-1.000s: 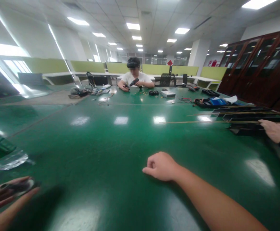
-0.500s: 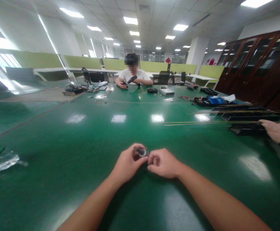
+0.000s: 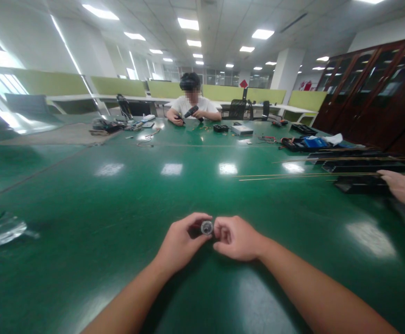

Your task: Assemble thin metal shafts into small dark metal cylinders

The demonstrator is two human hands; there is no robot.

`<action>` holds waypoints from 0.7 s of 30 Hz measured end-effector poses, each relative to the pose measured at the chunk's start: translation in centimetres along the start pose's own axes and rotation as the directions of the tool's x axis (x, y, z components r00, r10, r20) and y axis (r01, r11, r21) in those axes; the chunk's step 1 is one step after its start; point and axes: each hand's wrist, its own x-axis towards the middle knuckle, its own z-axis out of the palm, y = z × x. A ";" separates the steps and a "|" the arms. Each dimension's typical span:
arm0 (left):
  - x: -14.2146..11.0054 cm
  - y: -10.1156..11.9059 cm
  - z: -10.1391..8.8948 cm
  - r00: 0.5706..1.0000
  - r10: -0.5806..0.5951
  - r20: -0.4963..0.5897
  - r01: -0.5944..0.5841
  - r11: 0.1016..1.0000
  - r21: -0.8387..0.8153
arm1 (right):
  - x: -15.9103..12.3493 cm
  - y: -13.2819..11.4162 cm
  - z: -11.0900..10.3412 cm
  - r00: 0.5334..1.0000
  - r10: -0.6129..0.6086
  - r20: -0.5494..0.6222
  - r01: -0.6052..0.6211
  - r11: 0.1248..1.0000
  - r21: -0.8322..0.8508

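So a small round part point(image 3: 207, 228), greyish with a ring-shaped face and a dark middle, is being held just below the centre of the frame. It's gripped by the left hand point(image 3: 178, 241), with the thumb below and the fingers above, clamped on its sides. The ring face is turned toward the camera, and the rest is mostly hidden by the hand.

The right hand point(image 3: 239, 239) is placed just beside it, on the right side, fingers curled in and kind of bunched up. Whether anything is pinched in there, or whether the part is actually touched by the fingertips, can't be told from this angle.

Both hands are held over a shiny green table point(image 3: 119, 204). At the left edge, a clear bottle point(image 3: 4, 229) with green on it is partly cut off by the frame. Over at the right edge, another person's hand point(image 3: 402, 185), with a dark band at the wrist, is seen by some black metal channels point(image 3: 360, 184), with thin rods point(image 3: 275, 176) stretched out toward the middle.

Upper centre, a power drill point(image 3: 191, 111) is being held by a seated person point(image 3: 205, 106) in a white top. A black organizer point(image 3: 220, 128) and a flat white box point(image 3: 242, 130) are set on the table near them, and a tool tray point(image 3: 293, 144) with blue stuff in it can be spotted at the upper right.
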 end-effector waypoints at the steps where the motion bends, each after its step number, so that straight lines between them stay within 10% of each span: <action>1: 0.0 0.0 -0.1 1.000 0.028 -0.007 -0.027 0.999 0.042 | 0.0 0.0 0.0 1.000 -0.002 0.004 0.002 1.000 -0.004; 21: -0.4 0.7 -0.7 0.975 0.221 -0.011 -0.213 0.952 0.220 | -0.1 -0.5 -0.4 0.999 -0.032 0.021 0.034 0.994 -0.101</action>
